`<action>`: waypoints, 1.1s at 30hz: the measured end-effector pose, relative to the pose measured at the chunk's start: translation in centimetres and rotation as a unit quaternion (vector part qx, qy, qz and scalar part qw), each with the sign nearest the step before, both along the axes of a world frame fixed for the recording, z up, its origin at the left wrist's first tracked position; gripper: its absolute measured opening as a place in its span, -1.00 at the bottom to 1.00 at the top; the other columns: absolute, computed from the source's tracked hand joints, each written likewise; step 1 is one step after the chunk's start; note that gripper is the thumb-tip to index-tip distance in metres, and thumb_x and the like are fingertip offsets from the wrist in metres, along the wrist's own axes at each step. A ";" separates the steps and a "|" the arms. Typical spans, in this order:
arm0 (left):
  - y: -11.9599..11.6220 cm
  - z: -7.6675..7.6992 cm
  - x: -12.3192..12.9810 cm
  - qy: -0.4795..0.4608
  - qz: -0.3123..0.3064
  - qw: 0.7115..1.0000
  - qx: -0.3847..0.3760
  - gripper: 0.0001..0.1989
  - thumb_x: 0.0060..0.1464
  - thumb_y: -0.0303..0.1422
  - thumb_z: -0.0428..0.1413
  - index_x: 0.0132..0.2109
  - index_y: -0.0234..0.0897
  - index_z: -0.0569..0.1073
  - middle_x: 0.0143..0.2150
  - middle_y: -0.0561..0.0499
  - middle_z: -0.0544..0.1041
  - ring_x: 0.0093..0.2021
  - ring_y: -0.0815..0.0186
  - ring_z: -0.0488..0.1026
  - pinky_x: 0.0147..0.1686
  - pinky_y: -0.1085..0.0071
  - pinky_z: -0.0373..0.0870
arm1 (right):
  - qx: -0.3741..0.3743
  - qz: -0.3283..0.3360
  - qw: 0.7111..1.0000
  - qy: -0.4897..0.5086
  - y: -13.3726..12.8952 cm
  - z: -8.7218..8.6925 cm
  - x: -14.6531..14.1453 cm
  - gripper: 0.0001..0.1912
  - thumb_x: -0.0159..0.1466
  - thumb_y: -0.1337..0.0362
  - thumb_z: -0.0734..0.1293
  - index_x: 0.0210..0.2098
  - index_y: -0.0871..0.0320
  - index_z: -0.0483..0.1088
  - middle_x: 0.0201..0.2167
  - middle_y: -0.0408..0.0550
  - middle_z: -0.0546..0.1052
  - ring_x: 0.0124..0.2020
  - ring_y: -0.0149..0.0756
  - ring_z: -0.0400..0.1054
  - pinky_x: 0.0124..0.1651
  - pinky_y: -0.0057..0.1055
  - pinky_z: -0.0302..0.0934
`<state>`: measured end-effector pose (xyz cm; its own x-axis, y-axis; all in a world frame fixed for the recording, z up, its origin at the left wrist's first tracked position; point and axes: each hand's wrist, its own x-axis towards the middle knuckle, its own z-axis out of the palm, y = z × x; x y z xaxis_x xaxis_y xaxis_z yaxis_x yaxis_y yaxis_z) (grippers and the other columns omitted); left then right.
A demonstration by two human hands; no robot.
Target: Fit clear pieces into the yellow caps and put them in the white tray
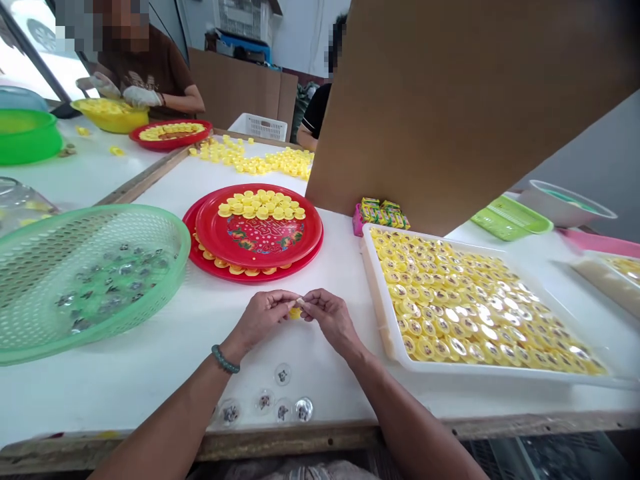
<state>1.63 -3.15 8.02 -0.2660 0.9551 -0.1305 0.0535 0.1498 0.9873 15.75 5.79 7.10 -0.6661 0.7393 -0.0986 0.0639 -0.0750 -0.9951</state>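
My left hand (263,317) and my right hand (330,319) meet over the white table. Both are closed in a pinch on a small yellow plastic disc (295,313), mostly hidden behind the fingers. Below them, near the front edge, lie several clear round discs (283,374) with small dark pictures. Just beyond my hands stands a stack of red trays; the upper red tray (245,252) carries yellow round pieces (263,204) along its far side. At right, a white tray (383,327) is filled with rows of yellow discs with pictures under clear, shiny tops.
A green mesh basket (30,347) with clear discs is at left. A cardboard sheet (425,113) leans behind the colourful small packets (383,213). Loose yellow pieces (285,162) lie at the back. A gloved co-worker (173,80) handles a yellow bowl (115,122); another person (315,113) is partly hidden.
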 end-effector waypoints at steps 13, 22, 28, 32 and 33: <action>1.0 -0.8 1.5 -0.048 0.047 0.998 -0.015 -0.78 -0.06 -0.25 0.16 -0.27 -0.28 0.40 -0.40 -0.01 0.54 -0.34 0.28 0.49 -0.27 0.32 0.41 | 0.267 -0.029 0.963 -0.007 -0.4 0.2 0.9 -0.73 0.23 0.35 0.24 -0.06 0.10 0.34 -0.26 -0.06 0.46 -0.27 -0.36 0.36 -0.17 -0.38 0.30; 1.0 -0.1 2.1 -0.166 0.060 0.984 0.009 -0.80 0.02 -0.24 0.11 -0.29 -0.29 0.34 -0.37 -0.03 0.55 -0.29 0.28 0.49 -0.23 0.33 0.39 | 0.396 -0.042 0.913 -0.084 -1.3 -0.4 0.4 -0.60 0.08 0.33 0.40 -0.08 0.08 0.34 -0.24 -0.03 0.43 -0.24 -0.28 0.34 -0.22 -0.33 0.32; 1.1 -0.1 2.1 -0.104 0.018 0.994 0.038 -0.83 -0.01 -0.29 0.14 -0.31 -0.31 0.50 -0.39 0.01 0.52 -0.33 0.34 0.42 -0.26 0.41 0.33 | 0.445 -0.066 0.890 -0.079 -1.2 -0.8 0.5 -0.66 0.13 0.44 0.28 -0.09 0.09 0.37 -0.28 -0.05 0.45 -0.27 -0.32 0.35 -0.26 -0.38 0.33; 0.9 0.3 1.8 -0.103 0.043 0.993 0.036 -0.80 -0.02 -0.28 0.15 -0.28 -0.30 0.55 -0.37 0.01 0.53 -0.31 0.33 0.40 -0.28 0.44 0.32 | 0.464 -0.076 0.878 -0.086 -1.1 -0.5 0.6 -0.63 0.15 0.34 0.31 -0.03 0.11 0.33 -0.26 -0.03 0.44 -0.25 -0.29 0.35 -0.26 -0.35 0.34; 0.9 0.4 1.8 -0.114 0.046 0.992 0.037 -0.80 -0.02 -0.28 0.15 -0.27 -0.30 0.56 -0.36 0.00 0.54 -0.30 0.33 0.40 -0.28 0.44 0.32 | 0.462 -0.081 0.879 -0.086 -1.1 -0.5 0.5 -0.65 0.15 0.32 0.32 -0.04 0.11 0.33 -0.28 -0.04 0.44 -0.27 -0.30 0.36 -0.26 -0.36 0.35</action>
<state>3.41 -2.24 8.47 -0.3250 0.9371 -0.1274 -0.1826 0.0699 0.9807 16.29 4.67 6.63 -0.5786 0.6406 0.5049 0.2833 0.7383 -0.6120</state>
